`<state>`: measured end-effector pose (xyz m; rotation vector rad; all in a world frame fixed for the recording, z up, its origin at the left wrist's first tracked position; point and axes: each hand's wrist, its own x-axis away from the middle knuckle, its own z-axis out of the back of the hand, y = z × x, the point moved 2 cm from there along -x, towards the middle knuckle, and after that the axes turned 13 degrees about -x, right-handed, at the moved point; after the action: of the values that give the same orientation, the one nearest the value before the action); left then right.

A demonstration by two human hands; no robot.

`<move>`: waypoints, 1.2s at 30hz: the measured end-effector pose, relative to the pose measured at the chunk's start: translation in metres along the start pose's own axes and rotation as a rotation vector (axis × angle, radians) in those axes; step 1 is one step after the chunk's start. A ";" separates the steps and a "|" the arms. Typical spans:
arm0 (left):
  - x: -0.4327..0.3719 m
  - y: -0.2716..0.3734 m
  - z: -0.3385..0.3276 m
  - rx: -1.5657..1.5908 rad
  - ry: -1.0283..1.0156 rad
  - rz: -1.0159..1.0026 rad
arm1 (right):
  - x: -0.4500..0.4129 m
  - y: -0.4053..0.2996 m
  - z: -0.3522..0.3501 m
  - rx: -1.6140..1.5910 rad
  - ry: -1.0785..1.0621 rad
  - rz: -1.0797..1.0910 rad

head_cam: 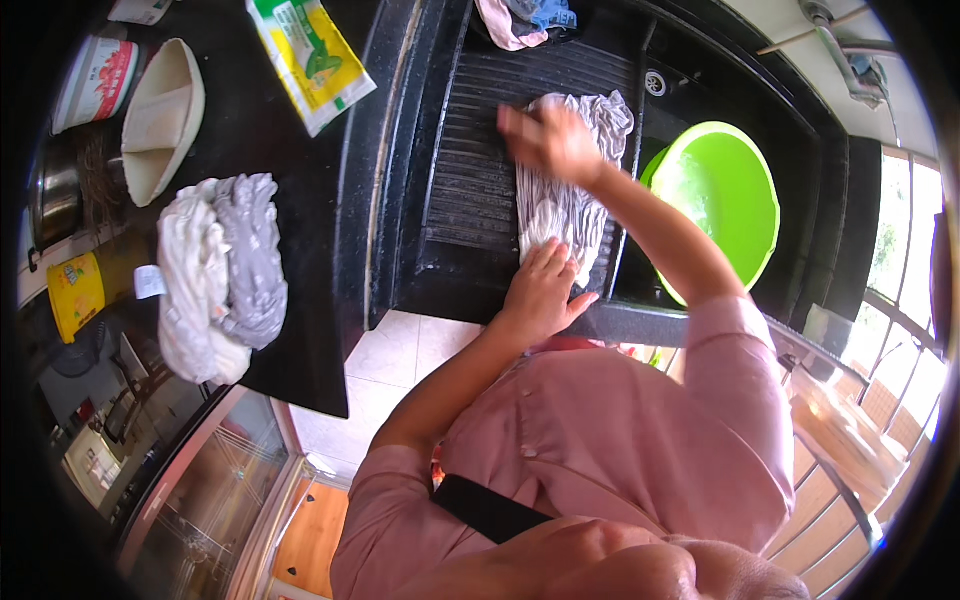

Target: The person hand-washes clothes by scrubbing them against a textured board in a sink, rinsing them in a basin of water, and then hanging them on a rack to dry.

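Note:
A wet, wrinkled grey-and-white striped garment [566, 206] lies lengthwise on the ridged black washboard [480, 150] built into a stone sink. My left hand [546, 289] rests flat on the garment's near end, fingers stretched forward and thumb out to the side. Over the far part of the cloth is my right hand [555, 142], blurred by motion with its fingers curled. Whether it grips anything cannot be made out. Whitish suds show on the cloth just ahead of the left fingertips.
A lime-green basin [739, 202] with foamy water stands in the sink's right bowl, near a drain [655, 83]. Pink and blue cloths [525, 22] sit beyond the washboard. The left counter holds bundled grey-white laundry [221, 277], a yellow-green packet [315, 67] and a tub [97, 82].

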<state>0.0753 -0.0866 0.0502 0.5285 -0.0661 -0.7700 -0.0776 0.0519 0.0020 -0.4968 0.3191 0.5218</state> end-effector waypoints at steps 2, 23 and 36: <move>-0.009 0.006 0.000 0.035 0.001 -0.015 | -0.043 0.053 -0.003 0.253 0.093 -0.228; -0.032 -0.007 0.006 -0.036 0.089 0.376 | -0.004 0.103 0.071 -0.665 -0.042 -0.663; -0.053 -0.029 0.039 0.122 -0.055 0.429 | 0.026 0.098 0.131 -1.081 -0.050 -0.852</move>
<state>0.0088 -0.0847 0.0778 0.5840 -0.2705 -0.3623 -0.0880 0.2051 0.0650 -1.5683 -0.2750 -0.1864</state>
